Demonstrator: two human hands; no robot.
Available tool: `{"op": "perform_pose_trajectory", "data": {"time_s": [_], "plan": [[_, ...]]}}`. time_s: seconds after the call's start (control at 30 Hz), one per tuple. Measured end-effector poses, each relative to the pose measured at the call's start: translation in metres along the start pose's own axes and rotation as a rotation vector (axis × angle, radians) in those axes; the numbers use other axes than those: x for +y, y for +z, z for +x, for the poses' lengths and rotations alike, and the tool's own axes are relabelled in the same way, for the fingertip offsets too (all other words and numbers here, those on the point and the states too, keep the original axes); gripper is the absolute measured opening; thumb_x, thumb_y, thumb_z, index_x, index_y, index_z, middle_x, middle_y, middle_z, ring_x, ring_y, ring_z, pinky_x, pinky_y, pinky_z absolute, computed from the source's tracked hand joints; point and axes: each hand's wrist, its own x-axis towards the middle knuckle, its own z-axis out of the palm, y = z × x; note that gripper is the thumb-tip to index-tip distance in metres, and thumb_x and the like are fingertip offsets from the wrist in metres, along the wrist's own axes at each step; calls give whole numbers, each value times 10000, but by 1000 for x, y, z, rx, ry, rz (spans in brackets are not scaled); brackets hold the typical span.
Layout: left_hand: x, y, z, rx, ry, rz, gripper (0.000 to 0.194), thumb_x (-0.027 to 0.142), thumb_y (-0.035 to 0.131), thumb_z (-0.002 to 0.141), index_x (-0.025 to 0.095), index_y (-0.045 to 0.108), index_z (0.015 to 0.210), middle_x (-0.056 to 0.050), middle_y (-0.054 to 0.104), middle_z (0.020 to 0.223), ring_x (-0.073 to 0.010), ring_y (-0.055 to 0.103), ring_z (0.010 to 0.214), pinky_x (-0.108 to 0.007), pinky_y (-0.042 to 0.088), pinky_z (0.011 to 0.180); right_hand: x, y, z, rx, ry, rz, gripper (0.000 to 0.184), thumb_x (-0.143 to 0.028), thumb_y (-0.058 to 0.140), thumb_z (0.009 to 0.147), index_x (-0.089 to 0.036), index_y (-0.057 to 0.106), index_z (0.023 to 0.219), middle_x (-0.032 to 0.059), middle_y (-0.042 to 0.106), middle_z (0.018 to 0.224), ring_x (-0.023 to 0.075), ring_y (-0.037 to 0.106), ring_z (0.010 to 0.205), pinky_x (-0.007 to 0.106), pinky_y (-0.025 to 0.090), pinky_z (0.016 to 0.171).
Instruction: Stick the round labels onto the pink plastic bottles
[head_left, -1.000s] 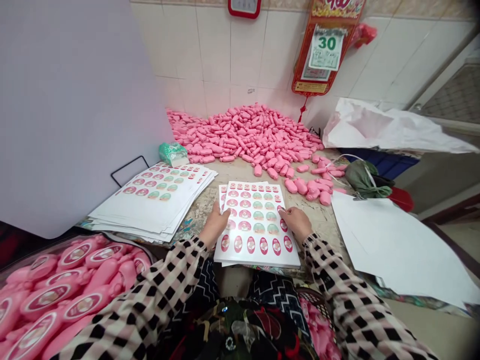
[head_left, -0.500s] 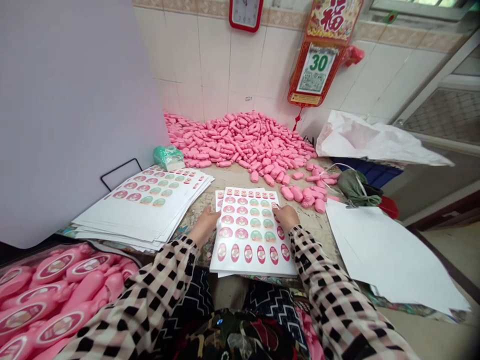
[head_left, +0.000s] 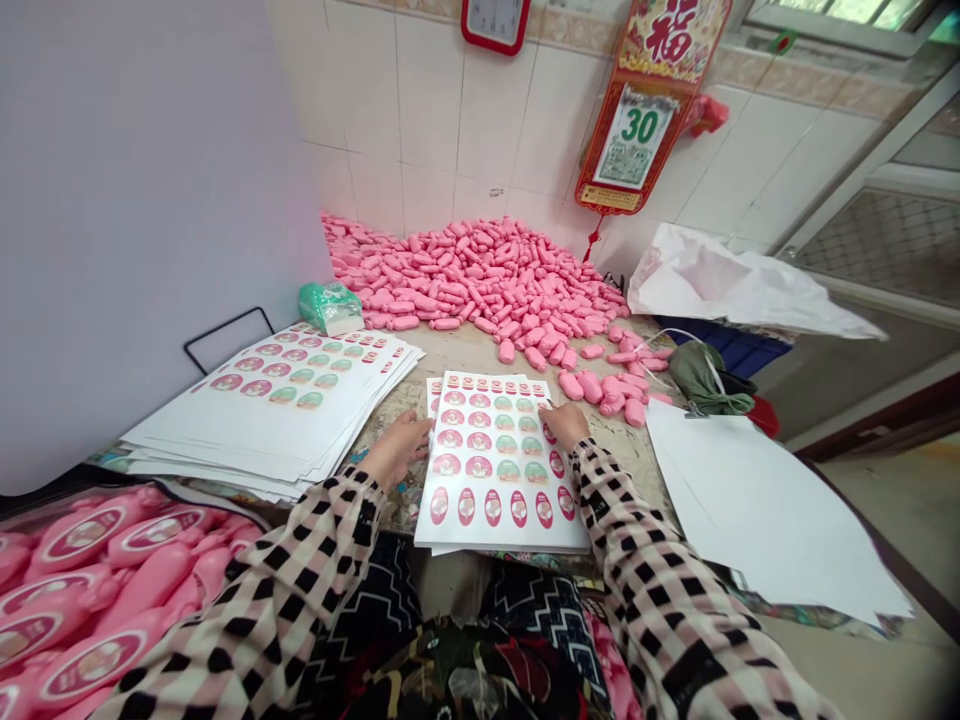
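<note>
A stack of white sticker sheets (head_left: 480, 508), printed with pink and green oval labels, lies in front of me on the table. My left hand (head_left: 399, 448) is at the stack's left edge, fingers stretched out and loosely apart, not wrapped round the paper. At the upper right edge, my right hand (head_left: 568, 424) grips the top sticker sheet, its fingertips over the margin. The sheets underneath stick out slightly at the upper left and the bottom.
A large pile of small pink bottles (head_left: 480, 270) lies against the wall. More sticker sheets (head_left: 225, 420) are stacked at left beside a green plastic packet (head_left: 330, 306). Labelled pink bottles (head_left: 97, 580) fill a bag at lower left. Blank white sheets (head_left: 765, 510) lie at right.
My left hand has eased slightly left, away from the stack's edge, and its fingers have loosened. My right hand stays at the sheet's right edge. The view has shifted slightly.
</note>
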Motion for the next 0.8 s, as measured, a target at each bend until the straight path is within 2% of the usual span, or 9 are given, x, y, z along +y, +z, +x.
{"op": "perform_pose_trajectory", "data": {"time_s": [0.3,0.47,0.57,0.7,0.8], "plan": [[0,-2,-1,-18,-5,-44,622,203,617,733,151,336,1286,-127,630,1009,-198,622,886,-271,470,699,-9,9,9,17,15,12,448,-456,551,720,-92,628,971,176,666,955,260,620,865,305,447,647],[-3,0,-3,-6,21,-70,630,189,612,739,140,324,1297,-133,627,1010,-193,621,892,-270,471,713,-10,5,15,1,-48,40,371,-410,614,683,-113,639,904,141,670,912,231,611,843,278,429,647],[-6,2,-6,10,45,-88,630,178,613,730,137,333,1293,-123,635,982,-188,628,870,-269,471,718,-8,-1,17,-18,-74,81,262,-342,625,681,-130,654,833,116,676,850,219,609,804,271,418,637],[-10,3,-14,35,83,-99,625,181,604,721,145,344,1288,-90,646,931,-178,636,836,-268,472,736,10,-20,9,-15,-52,155,126,-222,578,706,-146,657,767,94,674,788,197,592,742,269,399,604],[-14,4,-22,62,85,-62,621,187,617,700,163,381,1273,-73,647,898,-179,635,813,-280,467,732,30,-36,-8,-49,-13,208,112,-219,575,710,-139,645,674,84,655,684,163,545,615,260,359,523]]}}
